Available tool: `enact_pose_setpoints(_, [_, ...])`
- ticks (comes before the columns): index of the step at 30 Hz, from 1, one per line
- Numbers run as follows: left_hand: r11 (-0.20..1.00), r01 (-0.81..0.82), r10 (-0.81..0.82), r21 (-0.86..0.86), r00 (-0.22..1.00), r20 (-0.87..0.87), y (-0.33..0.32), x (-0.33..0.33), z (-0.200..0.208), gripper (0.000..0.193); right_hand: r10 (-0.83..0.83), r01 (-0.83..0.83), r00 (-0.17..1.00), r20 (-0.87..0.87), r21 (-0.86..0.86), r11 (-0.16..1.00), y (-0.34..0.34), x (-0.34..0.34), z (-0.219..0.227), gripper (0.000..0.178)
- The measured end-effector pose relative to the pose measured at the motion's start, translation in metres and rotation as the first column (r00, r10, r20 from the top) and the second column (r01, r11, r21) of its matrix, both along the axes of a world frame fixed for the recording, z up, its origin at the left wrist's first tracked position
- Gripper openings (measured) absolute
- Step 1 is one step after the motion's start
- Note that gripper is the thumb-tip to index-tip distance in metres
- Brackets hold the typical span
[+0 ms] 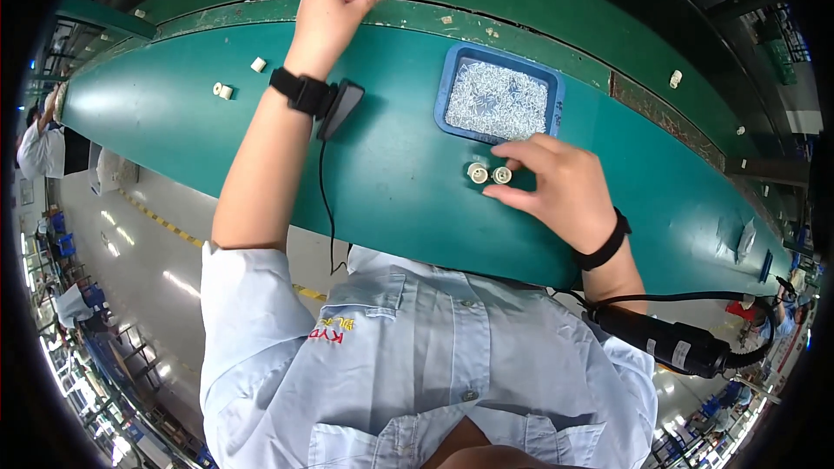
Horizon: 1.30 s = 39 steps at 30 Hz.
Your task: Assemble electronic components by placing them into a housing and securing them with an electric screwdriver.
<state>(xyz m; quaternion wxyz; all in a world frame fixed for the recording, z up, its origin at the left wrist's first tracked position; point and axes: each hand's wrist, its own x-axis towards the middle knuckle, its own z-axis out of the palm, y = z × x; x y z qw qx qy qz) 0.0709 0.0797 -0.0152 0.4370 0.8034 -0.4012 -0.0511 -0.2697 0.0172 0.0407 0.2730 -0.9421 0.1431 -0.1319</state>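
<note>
Head view: green bench (391, 191) is fronted by a pale-blue shirt (426, 347) — red and yellow lettering (334, 330) stitched on. Blue tray (442, 91) is filled with clear bits (499, 100). Left hand (328, 13) is held loosely spread; right hand (560, 181) is opened around one of two cream fittings (502, 175) just below the tray.

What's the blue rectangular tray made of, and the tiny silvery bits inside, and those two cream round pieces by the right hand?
Blue rectangular tray: probably plastic, fairly dull, with rounded, moulded-looking corners.
Tiny silvery bits: shiny and glinting, maybe clear plastic or metal; too small to tell.
Two cream round pieces: likely hard plastic, evenly coloured.
</note>
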Motion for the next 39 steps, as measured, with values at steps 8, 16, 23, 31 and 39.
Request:
enact_pose_setpoints(8, [0.999, -0.048, 0.049, -0.008, 0.992, 0.119, -0.096, 0.078, -0.057, 0.039, -0.316, -0.578, 0.650, 0.691, 0.720, 0.384, -0.048, -0.177, 0.003, 0.059])
enact_pose_setpoints(16, [0.991, 0.128, -0.135, -0.050, 0.971, -0.196, -0.096, 0.152, -0.104, 0.030, -0.324, -0.212, 0.628, 0.708, 0.556, 0.804, 0.011, -0.204, 0.008, 0.071])
enact_pose_setpoints(23, [0.964, 0.247, -0.265, -0.096, 0.920, -0.289, -0.020, 0.006, -0.042, 0.025, -0.517, 0.059, 0.523, 0.678, 0.576, 0.815, -0.002, -0.162, -0.014, 0.055])
enact_pose_setpoints(31, [0.980, 0.197, -0.175, 0.027, 0.919, -0.354, 0.078, -0.078, -0.056, 0.021, -0.557, 0.086, 0.405, 0.725, 0.576, 0.813, -0.025, -0.098, -0.026, 0.048])
enact_pose_setpoints(39, [0.987, 0.155, -0.139, 0.044, 0.956, -0.257, 0.078, -0.087, -0.053, 0.030, -0.637, 0.135, 0.414, 0.650, 0.649, 0.749, -0.025, -0.079, -0.010, 0.033])
